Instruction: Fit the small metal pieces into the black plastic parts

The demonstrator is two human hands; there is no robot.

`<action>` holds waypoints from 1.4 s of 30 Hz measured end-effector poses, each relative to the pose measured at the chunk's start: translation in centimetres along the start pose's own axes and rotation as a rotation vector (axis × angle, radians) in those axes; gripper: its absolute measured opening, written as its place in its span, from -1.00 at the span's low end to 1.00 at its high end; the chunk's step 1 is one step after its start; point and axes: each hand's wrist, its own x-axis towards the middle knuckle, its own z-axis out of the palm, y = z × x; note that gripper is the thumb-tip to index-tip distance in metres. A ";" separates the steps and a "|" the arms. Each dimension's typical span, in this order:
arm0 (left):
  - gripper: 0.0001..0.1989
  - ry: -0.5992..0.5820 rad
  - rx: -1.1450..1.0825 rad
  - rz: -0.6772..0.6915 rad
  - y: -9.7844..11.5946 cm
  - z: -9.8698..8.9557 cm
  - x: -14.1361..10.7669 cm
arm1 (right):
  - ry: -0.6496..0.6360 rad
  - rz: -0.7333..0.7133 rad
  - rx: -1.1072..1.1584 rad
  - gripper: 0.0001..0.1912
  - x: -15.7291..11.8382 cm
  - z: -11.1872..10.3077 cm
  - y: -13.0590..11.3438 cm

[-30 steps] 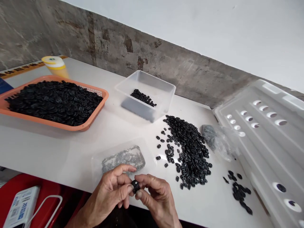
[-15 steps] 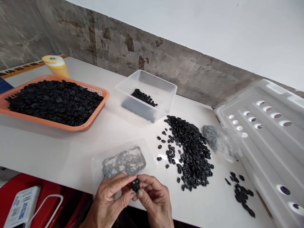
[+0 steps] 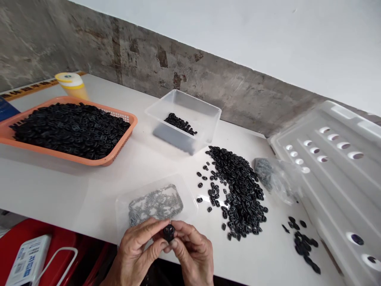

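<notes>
A small black part (image 3: 169,232) is pinched between the fingertips of both hands at the table's front edge. My left hand (image 3: 139,248) grips it from the left, and my right hand (image 3: 192,248) from the right. Just beyond the fingers lies a shallow clear tray (image 3: 190,198) with small grey metal pieces (image 3: 156,202) spread in it. To the right of the hands is a heap of small black two-holed pieces (image 3: 238,190), with several loose ones beside it.
An orange basket (image 3: 89,161) heaped with black pieces stands at left, a yellow-lidded cup (image 3: 73,85) behind it. A clear bin (image 3: 205,119) holds some black pieces. At right are a plastic bag (image 3: 279,178) and a leaning white crate (image 3: 336,178). Below left is a red stool (image 3: 18,234).
The black part has tilted slightly between the fingertips. Both hands otherwise keep nearly the same place, and the view has shifted a little.
</notes>
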 end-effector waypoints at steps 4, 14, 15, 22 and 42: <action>-0.67 0.059 0.085 0.043 0.0 0.2 -0.1 | 0.092 -0.121 0.015 -0.76 -0.2 1.0 0.8; -0.75 0.087 0.067 0.040 0.5 0.5 -0.2 | -0.072 -0.184 -0.087 -0.68 -0.2 -0.1 0.9; -0.75 0.080 0.058 0.035 0.4 0.5 -0.2 | -0.043 -0.173 -0.068 -0.71 -0.2 0.0 0.9; -0.69 0.054 0.079 0.087 0.1 0.8 -0.2 | 0.213 -0.076 0.070 -0.75 -0.3 1.8 0.4; -0.50 0.052 -0.009 0.109 0.1 0.9 -0.2 | 0.093 -0.072 0.030 -0.73 -0.1 0.8 -0.5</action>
